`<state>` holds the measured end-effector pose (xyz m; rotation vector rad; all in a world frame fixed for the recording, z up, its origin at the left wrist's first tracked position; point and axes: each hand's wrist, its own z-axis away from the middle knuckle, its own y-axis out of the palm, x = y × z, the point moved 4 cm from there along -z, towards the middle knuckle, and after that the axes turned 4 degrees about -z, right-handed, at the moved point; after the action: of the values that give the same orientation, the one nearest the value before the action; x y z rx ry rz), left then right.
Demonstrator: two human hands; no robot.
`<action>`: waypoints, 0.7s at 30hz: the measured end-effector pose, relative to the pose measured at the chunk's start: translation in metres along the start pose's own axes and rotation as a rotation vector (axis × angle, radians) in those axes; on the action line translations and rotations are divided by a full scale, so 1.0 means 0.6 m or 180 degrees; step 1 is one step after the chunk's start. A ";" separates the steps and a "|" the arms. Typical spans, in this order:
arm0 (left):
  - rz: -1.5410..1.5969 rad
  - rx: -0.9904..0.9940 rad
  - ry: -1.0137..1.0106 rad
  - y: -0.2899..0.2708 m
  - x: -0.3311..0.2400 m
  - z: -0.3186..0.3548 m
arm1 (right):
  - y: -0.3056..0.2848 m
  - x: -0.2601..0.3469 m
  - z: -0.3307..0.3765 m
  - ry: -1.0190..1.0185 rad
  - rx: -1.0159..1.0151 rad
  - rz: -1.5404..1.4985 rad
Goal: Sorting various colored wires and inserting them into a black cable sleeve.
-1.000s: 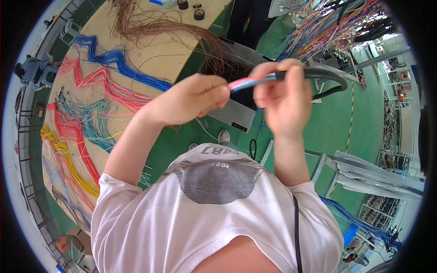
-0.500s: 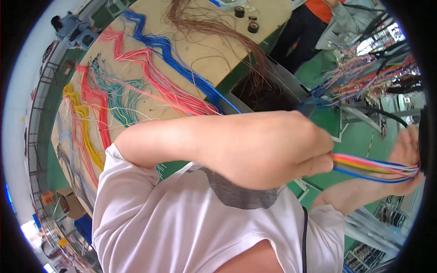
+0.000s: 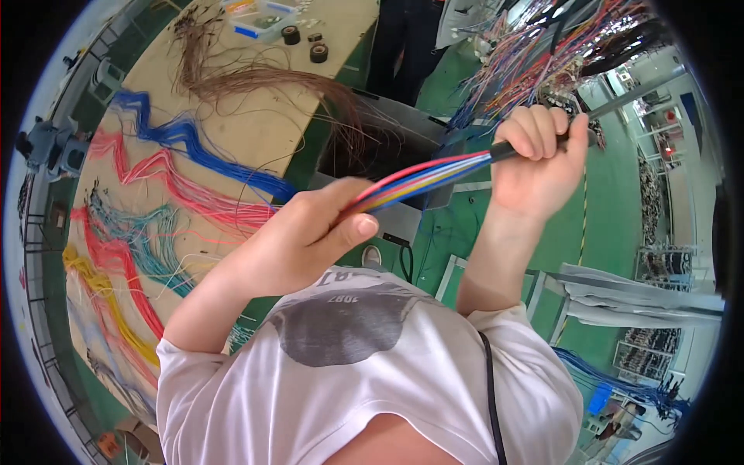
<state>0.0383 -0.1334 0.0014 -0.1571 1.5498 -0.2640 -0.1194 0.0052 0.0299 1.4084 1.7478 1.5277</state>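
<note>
A bundle of colored wires (image 3: 428, 182), with red, blue, white and yellow strands, runs slantwise between my two hands. My left hand (image 3: 318, 225) is closed around its lower left end, thumb along the near side. Farther up on the right, my right hand (image 3: 539, 159) has its fingers wrapped round a black sleeve (image 3: 505, 150), into which the wires pass. The sleeve's dark far part sticks out past my thumb. My palm and fingers hide the wires' ends on the left.
Left, a wooden table (image 3: 256, 116) bears blue wires (image 3: 225, 167), brown wires (image 3: 271, 80), yellow wires (image 3: 97, 283) and tape rolls (image 3: 318, 52). A dark bin (image 3: 341, 159) stands beyond my left hand. Wires hang (image 3: 535, 62) at upper right, near a person's dark trousers (image 3: 403, 54).
The view has swung to the right. My right hand has come in from the right rim, raised, and the black sleeve in it now shows clearly. My left hand sits farther left, still gripping the wires.
</note>
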 end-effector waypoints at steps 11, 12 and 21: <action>0.0426 0.0141 -0.0617 0.014 0.000 -0.031 | -0.001 -0.057 0.025 0.0158 -0.0108 0.0186; 0.0315 -0.0058 -0.0511 0.013 -0.002 -0.032 | 0.002 -0.088 0.042 0.0342 -0.0209 0.0151; -0.0116 -0.0573 -0.0092 0.006 0.036 -0.010 | 0.009 -0.094 0.050 0.0137 -0.0087 0.0501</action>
<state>0.0324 -0.1350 -0.0206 -0.3293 1.5422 -0.1497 -0.0701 -0.0303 0.0094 1.5418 1.6680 1.6679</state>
